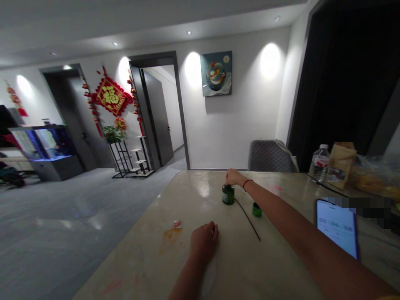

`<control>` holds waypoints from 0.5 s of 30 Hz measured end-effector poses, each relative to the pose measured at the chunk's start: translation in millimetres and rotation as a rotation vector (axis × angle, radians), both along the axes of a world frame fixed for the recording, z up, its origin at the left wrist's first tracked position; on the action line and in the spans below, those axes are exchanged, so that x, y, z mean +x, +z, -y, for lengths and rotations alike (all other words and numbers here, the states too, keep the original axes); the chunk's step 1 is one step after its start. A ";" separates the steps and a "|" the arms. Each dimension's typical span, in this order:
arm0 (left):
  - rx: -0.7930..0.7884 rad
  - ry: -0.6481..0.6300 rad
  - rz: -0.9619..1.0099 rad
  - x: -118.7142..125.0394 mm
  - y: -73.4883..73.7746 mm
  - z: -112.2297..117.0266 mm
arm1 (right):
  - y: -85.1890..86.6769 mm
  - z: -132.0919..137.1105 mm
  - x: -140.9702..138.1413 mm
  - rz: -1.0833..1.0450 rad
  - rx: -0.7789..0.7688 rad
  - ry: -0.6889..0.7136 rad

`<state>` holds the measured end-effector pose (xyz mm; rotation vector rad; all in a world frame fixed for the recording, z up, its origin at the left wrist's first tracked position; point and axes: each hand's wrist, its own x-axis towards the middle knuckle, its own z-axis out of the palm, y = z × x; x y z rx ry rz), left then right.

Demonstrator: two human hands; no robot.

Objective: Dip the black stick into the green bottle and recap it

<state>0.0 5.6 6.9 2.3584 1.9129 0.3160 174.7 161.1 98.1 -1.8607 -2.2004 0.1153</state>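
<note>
The right hand [234, 177] had its fingers [228, 177] closed over the top of a green jar [228, 196] on the marble tabletop [150, 266], contents hidden, with a green cap [256, 210] just beside it. The left hand [203, 241] sat curled shut nearby, and a plastic water bottle [319, 164] stood well off, partly full.

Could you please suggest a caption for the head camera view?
Right hand atop a green jar; left hand on the tabletop.
</note>
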 end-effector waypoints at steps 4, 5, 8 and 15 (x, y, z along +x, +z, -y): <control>0.015 -0.008 0.002 -0.1 -1.2 -0.4 | 3.6 1.4 8.7 -0.075 0.076 -0.038; 0.015 -0.011 0.001 0.1 -0.9 -0.2 | 7.6 1.3 12.4 -0.096 0.105 -0.048; 0.010 -0.013 -0.003 0.5 0.7 0.5 | 27.2 2.1 25.3 -0.151 0.202 -0.076; 0.011 -0.010 -0.008 0.3 1.8 -0.5 | 79.0 25.9 62.1 -0.225 0.330 -0.050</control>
